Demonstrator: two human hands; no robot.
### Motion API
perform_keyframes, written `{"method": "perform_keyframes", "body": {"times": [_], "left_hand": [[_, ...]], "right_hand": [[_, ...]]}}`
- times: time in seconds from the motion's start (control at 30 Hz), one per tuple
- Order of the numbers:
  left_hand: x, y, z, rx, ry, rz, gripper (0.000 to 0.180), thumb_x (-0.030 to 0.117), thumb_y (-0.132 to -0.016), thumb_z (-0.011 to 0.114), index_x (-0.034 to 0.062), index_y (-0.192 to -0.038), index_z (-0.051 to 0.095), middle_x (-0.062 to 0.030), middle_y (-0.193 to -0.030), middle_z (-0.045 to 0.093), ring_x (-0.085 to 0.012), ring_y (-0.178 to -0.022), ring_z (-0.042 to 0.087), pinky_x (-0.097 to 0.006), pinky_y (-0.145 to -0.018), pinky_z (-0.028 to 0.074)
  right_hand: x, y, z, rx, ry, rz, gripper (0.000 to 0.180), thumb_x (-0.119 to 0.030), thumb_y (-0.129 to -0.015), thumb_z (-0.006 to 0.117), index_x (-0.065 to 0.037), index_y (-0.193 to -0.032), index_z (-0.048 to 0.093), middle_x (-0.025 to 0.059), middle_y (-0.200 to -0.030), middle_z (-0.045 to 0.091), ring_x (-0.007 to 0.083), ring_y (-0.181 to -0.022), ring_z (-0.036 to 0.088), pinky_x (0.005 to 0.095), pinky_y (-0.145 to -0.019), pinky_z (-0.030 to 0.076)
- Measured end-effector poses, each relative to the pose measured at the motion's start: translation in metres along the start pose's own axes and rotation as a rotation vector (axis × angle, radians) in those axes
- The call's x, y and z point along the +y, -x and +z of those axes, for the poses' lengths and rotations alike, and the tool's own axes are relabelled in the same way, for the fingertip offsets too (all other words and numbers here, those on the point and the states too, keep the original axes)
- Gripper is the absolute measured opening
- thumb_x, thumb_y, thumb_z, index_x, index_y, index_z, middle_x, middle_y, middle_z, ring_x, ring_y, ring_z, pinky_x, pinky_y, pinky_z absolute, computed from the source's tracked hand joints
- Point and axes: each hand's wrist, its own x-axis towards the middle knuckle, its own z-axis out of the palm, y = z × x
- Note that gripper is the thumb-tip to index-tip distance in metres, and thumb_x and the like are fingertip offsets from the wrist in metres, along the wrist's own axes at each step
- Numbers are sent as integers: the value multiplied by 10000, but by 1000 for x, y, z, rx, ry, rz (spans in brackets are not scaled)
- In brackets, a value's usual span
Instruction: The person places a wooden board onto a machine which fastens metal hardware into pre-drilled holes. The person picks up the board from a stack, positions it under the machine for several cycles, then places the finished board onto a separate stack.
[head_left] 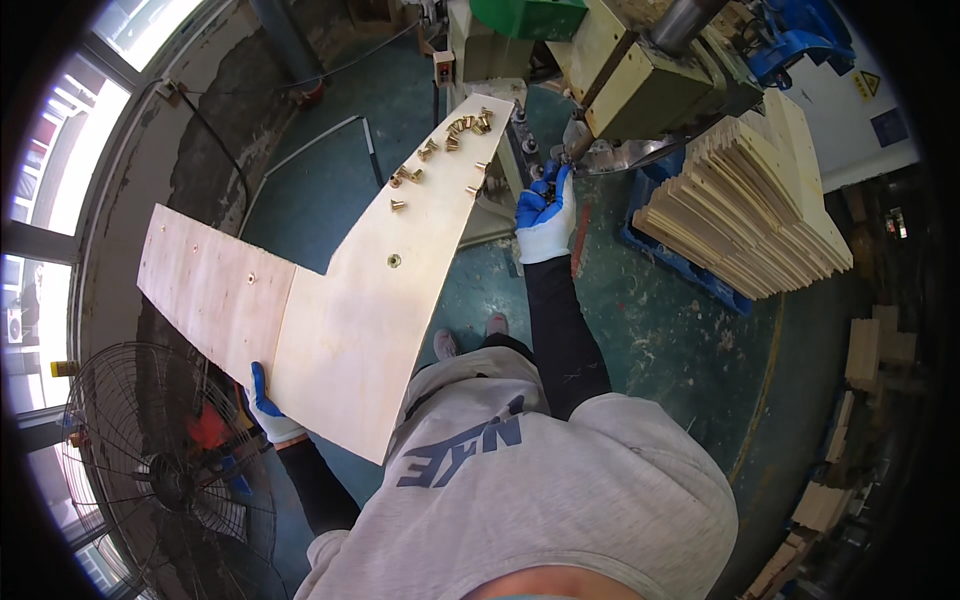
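Note:
A pale L-shaped plywood panel point(350, 340) stretches across in front of me, one arm reaching away toward the machine and the other to the left. My left hand point(268, 408), in a blue-and-white glove, grips the panel's near left edge, thumb on top and fingers hidden below. Loose brass-coloured flanged nuts point(453, 140) lie scattered on the far arm. One metal nut point(394, 261) sits flush in the wood. Beyond the panel's right edge, my gloved right hand point(546, 212) is closed with fingertips up at the machine's tip point(574, 140); small metallic bits show among the fingers, not clearly.
A green and cream machine point(650, 90) stands ahead. To its right, cut plywood panels point(745, 205) are stacked on a blue pallet point(735, 292). A wire-caged fan point(170, 480) is at lower left, by the windows. Wood offcuts point(865, 355) lie along the right.

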Motion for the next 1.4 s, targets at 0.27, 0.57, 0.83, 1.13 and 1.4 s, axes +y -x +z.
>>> {"method": "perform_keyframes", "body": {"times": [0.27,0.57,0.83,1.13,1.4], "left_hand": [[7,3,3,59,-23,46,423,266,-1050,524,-74,-1300,564,-195,-1215,673,-268,-1050,694,-394,-879,600],[-14,-11,-23,28,-64,36,444,296,-1053,521,-77,-1290,572,-206,-1202,678,-274,-1032,698,-399,-866,604],[-6,-7,-15,13,10,-28,481,339,-1055,512,-82,-1279,579,-214,-1214,676,-277,-1040,696,-411,-869,604],[1,-6,-9,3,-9,28,445,287,-1053,530,-65,-1325,543,-173,-1243,649,-249,-1071,660,-388,-918,563],[26,13,23,-120,173,-90,481,272,-1044,552,-20,-1417,464,-177,-1379,554,-266,-1177,601,-419,-982,543]], "right_hand": [[11,-1,1,181,232,-162,176,-283,-968,690,-141,-1064,652,-41,-855,636,63,-639,492,220,-490,333],[17,10,5,218,288,-249,111,-199,-989,651,-117,-1063,663,-30,-919,669,64,-641,474,224,-555,384],[24,42,7,184,387,-252,155,-180,-997,638,-110,-1134,647,-9,-1008,702,57,-653,490,209,-543,351],[17,47,-43,44,58,189,217,-227,-945,528,-128,-1096,648,61,-1003,710,168,-684,562,251,-485,378],[-95,56,18,47,84,-114,343,-497,-1008,565,-164,-934,594,-7,-745,553,139,-626,508,259,-495,331]]}}
